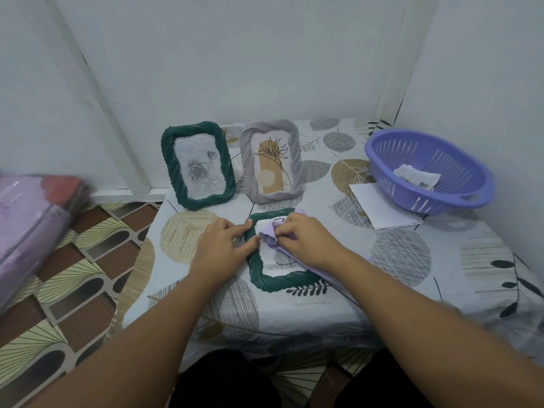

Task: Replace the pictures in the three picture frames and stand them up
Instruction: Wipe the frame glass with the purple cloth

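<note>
A patterned tablecloth [441, 275] covers the table; behind the flat green frame [266, 282] near its front edge stand two frames. Left hand [220, 245] presses its rim; right hand [309, 240] pinches a lilac cloth [269, 235], hiding the picture.

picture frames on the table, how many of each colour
dark green: 2, standing frame and flat frame
grey: 1, grey frame, standing
total: 3
</note>
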`<state>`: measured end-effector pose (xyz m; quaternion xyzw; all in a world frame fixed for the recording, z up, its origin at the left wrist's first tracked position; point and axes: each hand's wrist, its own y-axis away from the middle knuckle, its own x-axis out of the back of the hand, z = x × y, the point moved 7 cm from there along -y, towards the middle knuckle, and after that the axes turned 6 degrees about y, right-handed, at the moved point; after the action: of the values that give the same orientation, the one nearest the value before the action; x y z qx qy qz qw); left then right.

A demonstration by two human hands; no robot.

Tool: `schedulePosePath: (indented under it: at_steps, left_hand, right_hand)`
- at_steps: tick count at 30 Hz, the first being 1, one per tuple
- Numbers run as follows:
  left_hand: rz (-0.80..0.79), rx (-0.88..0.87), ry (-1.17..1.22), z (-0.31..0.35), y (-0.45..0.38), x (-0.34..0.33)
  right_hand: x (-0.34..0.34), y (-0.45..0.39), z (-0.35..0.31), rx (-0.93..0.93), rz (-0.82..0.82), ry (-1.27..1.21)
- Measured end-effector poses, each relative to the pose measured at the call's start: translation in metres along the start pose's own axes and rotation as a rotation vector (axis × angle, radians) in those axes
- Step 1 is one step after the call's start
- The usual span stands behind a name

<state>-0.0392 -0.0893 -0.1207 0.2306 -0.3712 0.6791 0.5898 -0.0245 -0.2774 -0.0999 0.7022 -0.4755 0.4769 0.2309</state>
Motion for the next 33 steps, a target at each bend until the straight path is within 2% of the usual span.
schedulePosePath:
  at_steps: [7,12,14,17,22,33]
  left_hand:
    - [-0.015,-0.002,-0.034,0.001,0.001,0.000]
    - [-0.045,-0.013,-0.076,0.005,0.001,0.000]
    - [-0.048,-0.008,-0.078,0.005,0.001,0.000]
    - [-0.047,0.000,-0.074,0.004,0.000,-0.001]
    - [-0.030,0.001,-0.056,0.001,-0.001,-0.001]
    - [-0.021,-0.007,-0.048,0.001,-0.001,-0.002]
  right_hand:
    - [0.004,0.014,0.001,0.020,-0.020,-0.115]
    - [0.017,0.005,0.036,-0.300,0.170,-0.555]
    - [0.021,-0.003,0.045,-0.343,0.208,-0.509]
    - [0.022,-0.018,0.040,-0.294,0.169,-0.390]
    - [0.010,-0.042,0.027,-0.183,0.074,-0.018]
    - [0.007,-0.043,0.023,-0.140,0.130,0.126]
